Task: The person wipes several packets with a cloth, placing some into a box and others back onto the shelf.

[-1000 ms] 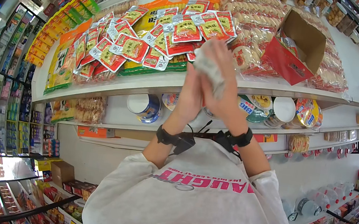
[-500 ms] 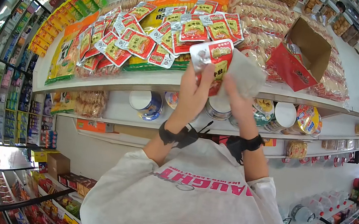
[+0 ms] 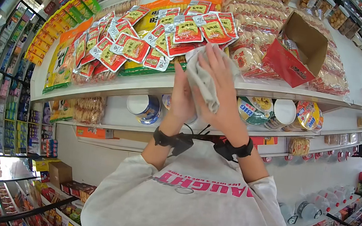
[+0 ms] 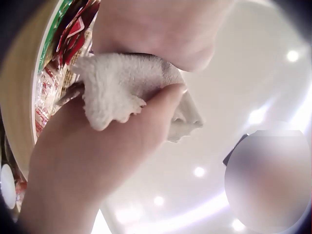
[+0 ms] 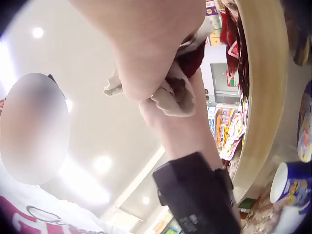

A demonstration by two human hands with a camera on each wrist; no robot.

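Observation:
My right hand holds a pale grey cloth over my left hand, in front of the shelf edge. Its fingers lie long across the cloth in the head view. Between the palms, a dark red part of a snack packet shows in the right wrist view; the cloth and hands hide the rest. In the left wrist view my left thumb presses along the cloth's frilled edge. Just beyond the hands, several red and white snack packets lie heaped on large yellow snack bags.
An open red cardboard box stands on bagged round biscuits to the right. The white shelf's front edge runs below the hands. Tub noodles sit one level down. Clear jars line the back.
Half a second ago the packet showed in my left hand, with the cloth apart in my right. Now the hands are together and the cloth covers the packet, as it did a second ago.

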